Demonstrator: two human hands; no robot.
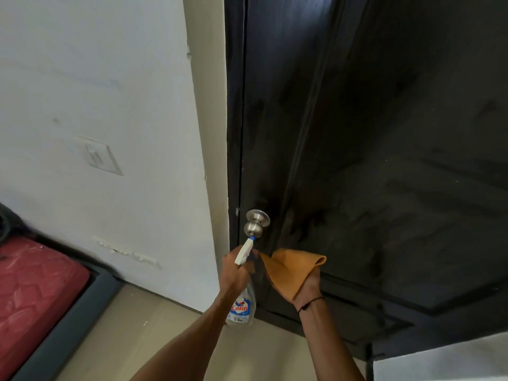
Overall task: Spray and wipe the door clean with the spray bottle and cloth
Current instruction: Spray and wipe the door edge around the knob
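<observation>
The dark panelled door (371, 160) fills the right of the view, with streaky marks on its surface. A silver round knob (256, 222) sits near its left edge. My left hand (233, 273) grips the neck of a clear spray bottle (243, 306) with a white trigger head and blue nozzle, pointed up at the knob from just below it. My right hand (309, 287) holds a folded orange cloth (292, 270) close to the door, right of the bottle and below the knob.
A cream door frame (211, 133) and a white wall with a light switch (100, 158) lie to the left. A red mattress (33, 292) on a dark frame sits at the lower left. Light floor tiles (165, 325) run below the door.
</observation>
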